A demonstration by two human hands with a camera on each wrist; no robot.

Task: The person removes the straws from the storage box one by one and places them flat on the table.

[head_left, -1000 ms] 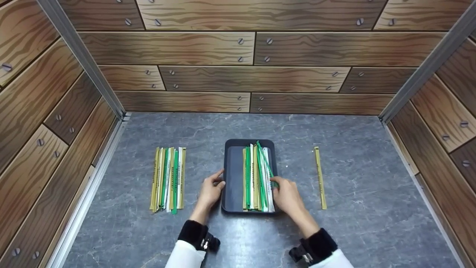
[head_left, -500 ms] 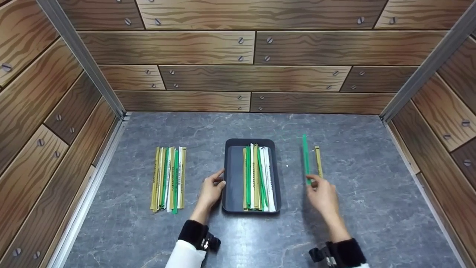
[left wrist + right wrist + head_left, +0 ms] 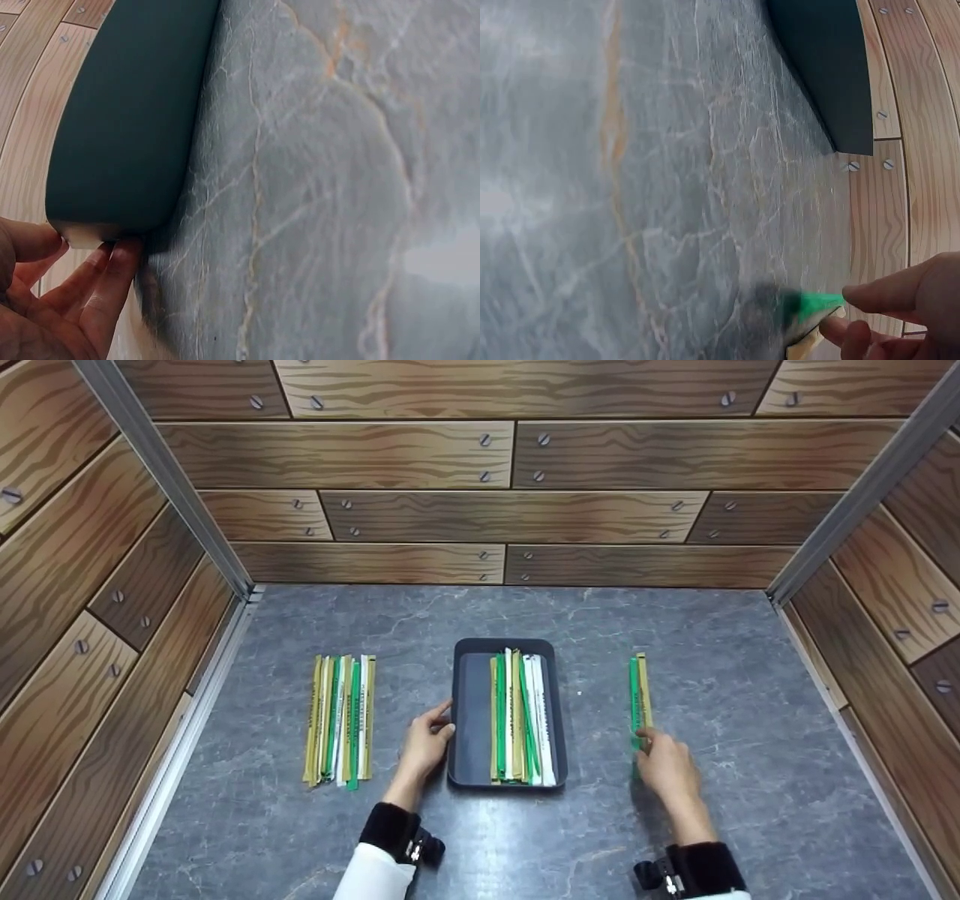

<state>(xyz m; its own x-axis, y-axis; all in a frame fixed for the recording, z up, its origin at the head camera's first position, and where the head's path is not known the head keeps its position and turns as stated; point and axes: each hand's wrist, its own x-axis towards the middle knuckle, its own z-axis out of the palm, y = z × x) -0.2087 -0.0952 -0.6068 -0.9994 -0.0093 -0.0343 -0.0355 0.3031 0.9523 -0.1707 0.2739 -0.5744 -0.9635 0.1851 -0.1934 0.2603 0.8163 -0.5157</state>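
Observation:
A dark tray (image 3: 472, 712) holds several green, white and yellow sticks (image 3: 514, 720) along its right side. My left hand (image 3: 425, 746) touches the tray's left wall with its fingertips; the left wrist view shows thumb and fingers (image 3: 112, 277) against the tray's end (image 3: 127, 127). To the right of the tray, my right hand (image 3: 670, 765) pinches the near part of a green stick (image 3: 634, 690), which lies beside a yellow stick (image 3: 642, 675). In the right wrist view, thumb and fingers meet at the green stick (image 3: 817, 302), with the yellow one (image 3: 802, 349) next to it.
A row of several green, white and yellow sticks (image 3: 337, 720) lies on the grey marbled table (image 3: 247, 825) left of the tray. Wood-patterned walls (image 3: 420, 517) stand at the back and both sides, with metal rails in the corners.
My right hand has carried the green stick out of the tray, rightward to the lone yellow stick, and brought it nearer my side and lower. My left hand has stayed at the tray.

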